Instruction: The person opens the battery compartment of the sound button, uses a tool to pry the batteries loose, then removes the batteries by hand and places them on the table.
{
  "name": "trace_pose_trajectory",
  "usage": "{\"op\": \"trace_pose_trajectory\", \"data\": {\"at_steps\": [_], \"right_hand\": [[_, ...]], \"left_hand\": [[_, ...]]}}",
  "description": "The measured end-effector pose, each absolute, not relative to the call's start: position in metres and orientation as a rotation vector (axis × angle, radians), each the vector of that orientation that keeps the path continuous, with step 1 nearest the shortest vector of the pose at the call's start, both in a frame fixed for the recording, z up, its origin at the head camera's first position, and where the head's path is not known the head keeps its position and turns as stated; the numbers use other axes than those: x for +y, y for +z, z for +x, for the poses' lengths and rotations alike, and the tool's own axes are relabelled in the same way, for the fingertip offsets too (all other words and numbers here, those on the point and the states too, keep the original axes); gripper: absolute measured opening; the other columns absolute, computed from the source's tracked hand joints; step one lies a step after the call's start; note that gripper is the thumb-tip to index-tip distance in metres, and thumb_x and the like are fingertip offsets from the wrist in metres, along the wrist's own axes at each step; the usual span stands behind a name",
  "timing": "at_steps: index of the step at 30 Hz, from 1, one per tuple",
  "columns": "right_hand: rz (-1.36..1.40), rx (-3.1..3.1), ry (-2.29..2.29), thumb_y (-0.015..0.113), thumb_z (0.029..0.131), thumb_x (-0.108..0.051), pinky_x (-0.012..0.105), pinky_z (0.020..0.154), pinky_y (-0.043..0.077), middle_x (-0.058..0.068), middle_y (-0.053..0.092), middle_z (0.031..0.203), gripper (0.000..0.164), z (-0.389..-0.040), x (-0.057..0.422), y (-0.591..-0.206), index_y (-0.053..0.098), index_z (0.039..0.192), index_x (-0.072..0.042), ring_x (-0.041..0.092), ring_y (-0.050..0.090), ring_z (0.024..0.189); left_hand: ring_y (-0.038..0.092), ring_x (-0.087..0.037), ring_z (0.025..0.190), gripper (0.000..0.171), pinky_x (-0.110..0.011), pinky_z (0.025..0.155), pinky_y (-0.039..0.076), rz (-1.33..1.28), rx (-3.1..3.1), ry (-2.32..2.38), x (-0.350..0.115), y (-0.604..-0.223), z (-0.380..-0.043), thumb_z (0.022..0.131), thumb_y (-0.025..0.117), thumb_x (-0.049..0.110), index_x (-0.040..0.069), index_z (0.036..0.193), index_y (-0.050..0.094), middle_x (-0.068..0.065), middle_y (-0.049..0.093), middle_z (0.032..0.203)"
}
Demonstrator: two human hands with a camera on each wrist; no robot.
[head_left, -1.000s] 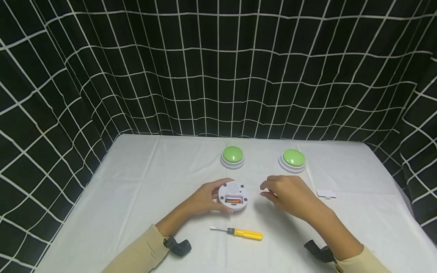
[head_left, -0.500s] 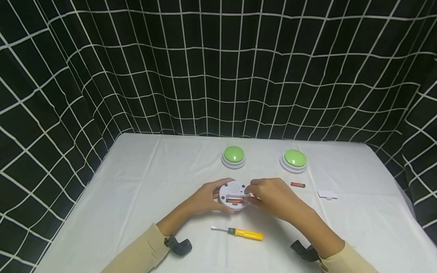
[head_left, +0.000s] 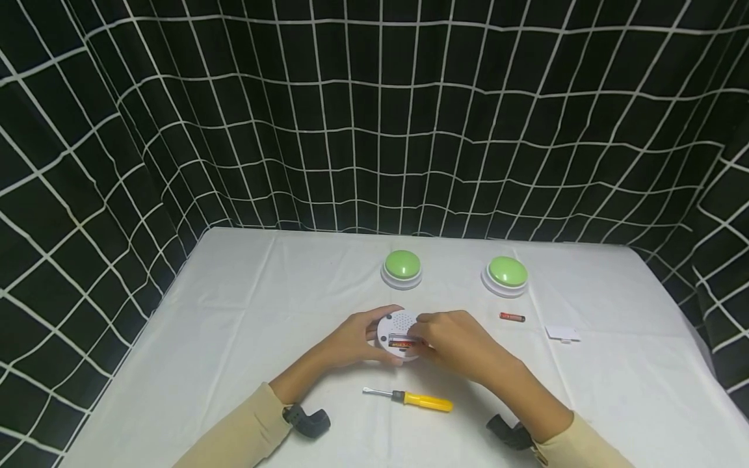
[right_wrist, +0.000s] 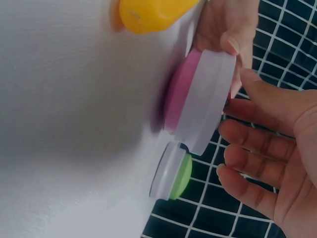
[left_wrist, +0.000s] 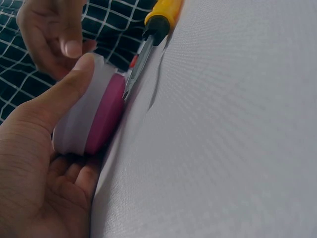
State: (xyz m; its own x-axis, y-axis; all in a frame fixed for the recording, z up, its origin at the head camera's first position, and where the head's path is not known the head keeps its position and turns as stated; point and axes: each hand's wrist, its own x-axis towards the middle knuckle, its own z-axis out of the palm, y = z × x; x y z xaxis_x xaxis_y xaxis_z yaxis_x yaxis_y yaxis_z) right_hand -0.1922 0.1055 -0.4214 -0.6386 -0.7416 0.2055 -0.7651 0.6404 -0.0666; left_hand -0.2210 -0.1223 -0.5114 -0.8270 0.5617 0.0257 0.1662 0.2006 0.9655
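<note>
My left hand point(head_left: 350, 339) grips a round buzzer button point(head_left: 386, 331) by its rim, thumb on the near side. Its pink dome point(left_wrist: 106, 114) faces down to the tablecloth, and its white underside shows speaker holes, dark feet and an uncovered battery compartment. One red battery point(head_left: 399, 344) lies in that compartment. Fingertips of my right hand point(head_left: 459, 344) are at the compartment's right end, hiding part of it. In the right wrist view its fingers are spread and fairly straight, the index at a small red spot; no firm pinch is visible.
Two green-topped buzzer buttons point(head_left: 402, 266) stand further back. Another red battery point(head_left: 512, 317) and a white battery cover point(head_left: 563, 333) lie to the right. A yellow-handled screwdriver point(head_left: 428, 402) lies in front. Black netted cloth point(head_left: 374, 130) surrounds the white table point(head_left: 251, 273).
My right hand has moved left onto the buzzer button's battery compartment. The loose battery on the table has come into sight where that hand was. My left hand keeps its grip.
</note>
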Motion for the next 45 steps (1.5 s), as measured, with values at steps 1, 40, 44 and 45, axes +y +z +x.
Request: {"op": "trace_pose_trajectory", "data": {"at_steps": [1,40,44,45], "right_hand": [[1.247,-2.705,0.219,0.086,0.081,-0.018,0.021,0.054,0.047,-0.008,0.067,0.077,0.014,-0.1921,0.1051,-0.4217,0.079,0.093,-0.016,0.004,0.048,0.059],[1.259,-2.742,0.180,0.079,0.087,-0.008,0.024,0.056,0.049,-0.007,0.063,0.078,0.008,-0.1972,0.1021,-0.4292,0.074,0.091,-0.012,0.006,0.046,0.059],[1.271,-2.731,0.181,0.079,0.087,-0.009,0.023,0.056,0.049,-0.009,0.062,0.077,0.008,-0.1973,0.1028,-0.4275,0.073,0.090,-0.013,0.006,0.046,0.060],[1.274,-2.729,0.185,0.079,0.087,-0.009,0.023,0.056,0.048,-0.009,0.062,0.076,0.008,-0.1973,0.1029,-0.4265,0.073,0.089,-0.014,0.006,0.046,0.060]], "left_hand": [[0.057,-0.009,0.129,0.096,-0.023,0.106,0.049,0.686,2.145,1.663,-0.1221,-0.5114,-0.2211,0.073,0.092,0.014,0.019,0.155,0.041,0.002,0.057,0.146],[0.056,-0.009,0.131,0.097,-0.021,0.107,0.047,0.706,2.168,1.651,-0.1229,-0.5140,-0.2232,0.073,0.093,0.016,0.018,0.155,0.041,0.001,0.054,0.149],[0.055,-0.008,0.131,0.097,-0.021,0.107,0.047,0.700,2.167,1.649,-0.1230,-0.5137,-0.2232,0.073,0.093,0.017,0.018,0.155,0.041,0.001,0.054,0.149],[0.055,-0.008,0.131,0.097,-0.021,0.107,0.047,0.698,2.168,1.647,-0.1230,-0.5133,-0.2231,0.073,0.093,0.017,0.018,0.155,0.041,0.002,0.054,0.149]]}}
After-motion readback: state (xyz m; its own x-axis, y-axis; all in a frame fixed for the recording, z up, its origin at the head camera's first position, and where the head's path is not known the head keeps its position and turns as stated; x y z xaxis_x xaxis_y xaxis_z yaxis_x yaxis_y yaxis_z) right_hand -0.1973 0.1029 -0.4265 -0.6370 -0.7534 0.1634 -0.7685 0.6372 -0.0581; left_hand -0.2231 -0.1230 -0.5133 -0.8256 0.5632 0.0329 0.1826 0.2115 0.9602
